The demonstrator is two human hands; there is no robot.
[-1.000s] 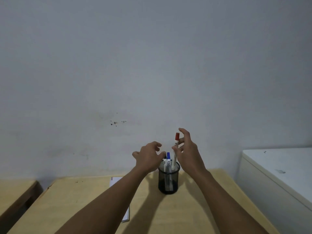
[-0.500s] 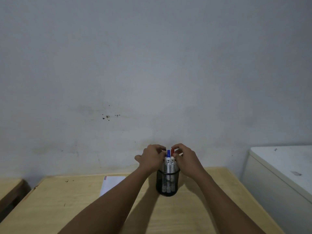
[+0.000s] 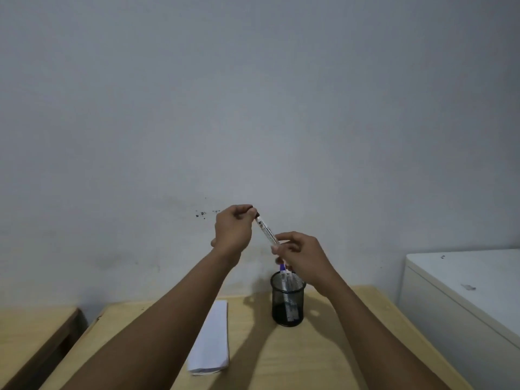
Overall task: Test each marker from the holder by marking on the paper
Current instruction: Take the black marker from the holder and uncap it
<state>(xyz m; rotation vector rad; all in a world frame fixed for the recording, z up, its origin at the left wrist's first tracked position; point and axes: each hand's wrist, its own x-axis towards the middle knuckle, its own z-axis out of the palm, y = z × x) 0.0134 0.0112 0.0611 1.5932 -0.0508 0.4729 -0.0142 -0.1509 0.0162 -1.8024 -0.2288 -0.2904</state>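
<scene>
Both of your hands were on one marker (image 3: pixel 267 230) in the head view, raised over the mesh holder (image 3: pixel 287 304): left hand (image 3: pixel 233 231) pinching the cap end, right hand (image 3: pixel 302 256) gripping the barrel, probably so you could pull the cap off. I counted maybe two or three markers left in the holder, hard to tell. One paper pad (image 3: pixel 211 337) sat on the desk (image 3: pixel 323 356), left of the holder.

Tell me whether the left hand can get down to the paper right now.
Probably not at once: the left hand is pinching the cap end of the marker, which the right hand also holds. The paper lies uncovered on the table, below the left forearm, with nothing blocking it.
</scene>
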